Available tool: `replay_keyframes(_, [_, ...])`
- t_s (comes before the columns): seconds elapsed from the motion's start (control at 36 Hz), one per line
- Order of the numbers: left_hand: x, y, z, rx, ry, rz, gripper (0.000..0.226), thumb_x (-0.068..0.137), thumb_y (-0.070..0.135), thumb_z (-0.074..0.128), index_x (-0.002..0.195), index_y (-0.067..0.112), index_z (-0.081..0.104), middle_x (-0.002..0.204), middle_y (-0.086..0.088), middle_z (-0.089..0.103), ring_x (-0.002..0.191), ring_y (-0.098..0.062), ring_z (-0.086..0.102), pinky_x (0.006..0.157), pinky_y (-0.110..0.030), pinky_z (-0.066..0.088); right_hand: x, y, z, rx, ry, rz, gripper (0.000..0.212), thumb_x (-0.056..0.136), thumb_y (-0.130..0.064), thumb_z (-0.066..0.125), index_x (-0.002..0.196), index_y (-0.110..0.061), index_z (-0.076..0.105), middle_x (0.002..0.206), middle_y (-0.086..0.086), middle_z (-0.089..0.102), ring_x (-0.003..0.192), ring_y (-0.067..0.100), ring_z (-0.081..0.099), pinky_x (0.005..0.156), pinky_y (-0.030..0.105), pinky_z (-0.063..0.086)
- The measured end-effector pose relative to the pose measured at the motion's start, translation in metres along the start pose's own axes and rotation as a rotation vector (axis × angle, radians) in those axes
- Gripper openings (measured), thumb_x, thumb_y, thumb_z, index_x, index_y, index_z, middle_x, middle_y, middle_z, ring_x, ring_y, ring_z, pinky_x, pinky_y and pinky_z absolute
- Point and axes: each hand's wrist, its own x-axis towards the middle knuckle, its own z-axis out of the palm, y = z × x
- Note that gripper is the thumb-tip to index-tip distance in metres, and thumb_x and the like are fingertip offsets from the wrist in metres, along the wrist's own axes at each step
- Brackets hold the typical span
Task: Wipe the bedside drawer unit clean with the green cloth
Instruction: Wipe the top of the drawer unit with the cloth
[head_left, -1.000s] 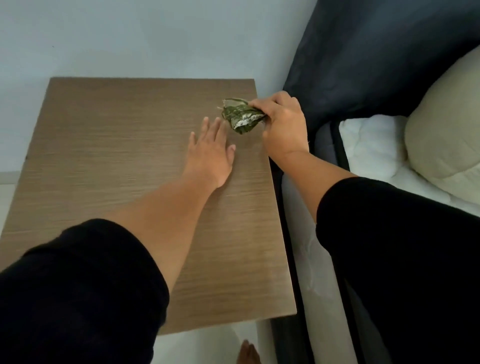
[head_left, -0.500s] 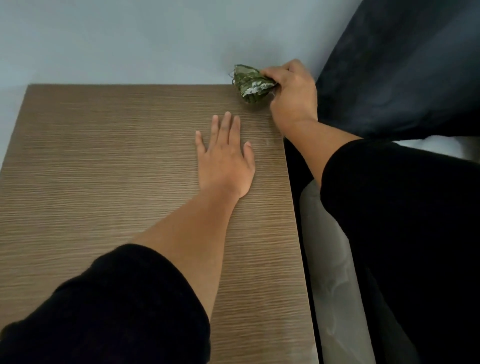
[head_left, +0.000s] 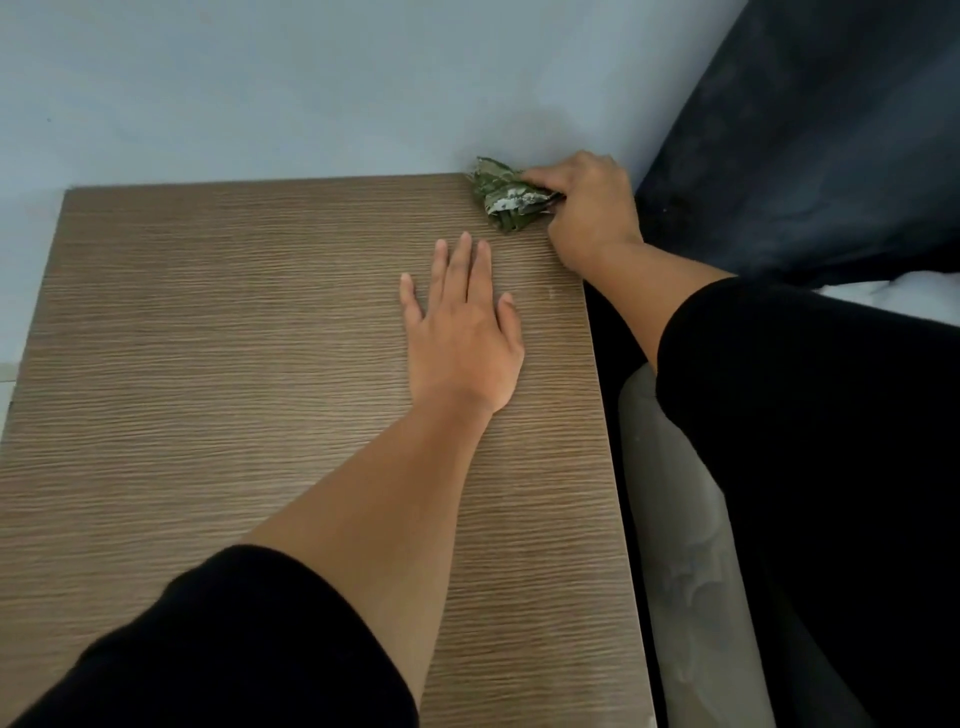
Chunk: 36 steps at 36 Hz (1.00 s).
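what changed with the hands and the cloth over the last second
The right hand carried the bunched green cloth from mid right edge to the far right corner of the drawer unit top, by the wall. Grip unchanged. The left hand stayed flat on the top.

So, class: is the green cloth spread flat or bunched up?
Bunched up: the green cloth sits crumpled in the right hand at the drawer unit's back corner.

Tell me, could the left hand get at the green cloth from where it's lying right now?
Probably yes. The left hand lies flat on the drawer unit top, fingertips close to the green cloth, bare wood between them. But the right hand already grips the cloth.
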Motion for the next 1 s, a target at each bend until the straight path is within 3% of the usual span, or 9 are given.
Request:
replay_keyframes(0.31, [-0.001,-0.001,-0.003,-0.097,0.112,0.020,0.054,0.096,0.017,0.031,0.149,0.009,0.018,0.157,-0.002,0.019,0.147,-0.017,0.006,0.119,-0.043,0.003,-0.058,0.003,0.000,0.013,-0.020,0.051,0.056,0.085,0.004,0.044,0.123,-0.035,0.059,0.121,0.002,0.052,0.111,0.013,0.046,0.094,0.012,0.031])
replay_keyframes(0.44, [-0.007,-0.004,-0.002,-0.152,0.179,-0.005,0.051,0.094,0.013,0.036,0.144,0.010,0.031,0.152,-0.005,0.031,0.145,-0.020,0.016,0.119,-0.039,0.009,-0.097,0.000,-0.006,-0.014,-0.031,0.004,0.058,0.086,0.007,0.042,0.123,-0.033,0.060,0.117,0.005,0.054,0.114,0.021,0.044,0.100,0.022,0.037])
replay_keyframes(0.53, [-0.015,-0.007,-0.002,-0.150,0.179,-0.034,0.047,0.095,0.013,0.036,0.142,0.013,0.036,0.151,-0.005,0.032,0.145,-0.022,0.016,0.119,-0.039,0.008,-0.118,-0.001,-0.007,-0.013,-0.030,0.013,0.059,0.085,0.009,0.043,0.122,-0.033,0.060,0.116,0.005,0.054,0.111,0.020,0.045,0.097,0.020,0.037])
replay_keyframes(0.83, [-0.061,-0.015,-0.006,0.004,0.004,-0.020,0.051,0.102,0.031,0.019,0.150,0.016,0.014,0.159,-0.002,0.008,0.147,-0.021,-0.001,0.119,-0.042,0.000,-0.198,-0.002,-0.008,-0.017,-0.020,0.017,0.056,0.083,0.012,0.045,0.124,-0.024,0.060,0.113,0.003,0.058,0.110,0.020,0.045,0.090,0.011,0.030])
replay_keyframes(1.0, [-0.076,-0.022,-0.003,0.071,-0.063,0.023,0.056,0.100,0.037,0.012,0.151,0.015,0.003,0.160,-0.003,-0.001,0.146,-0.023,-0.009,0.118,-0.045,-0.003,-0.247,-0.002,-0.005,0.027,0.003,0.022,0.054,0.083,0.014,0.046,0.120,-0.021,0.064,0.111,0.005,0.060,0.110,0.023,0.047,0.095,0.020,0.040])
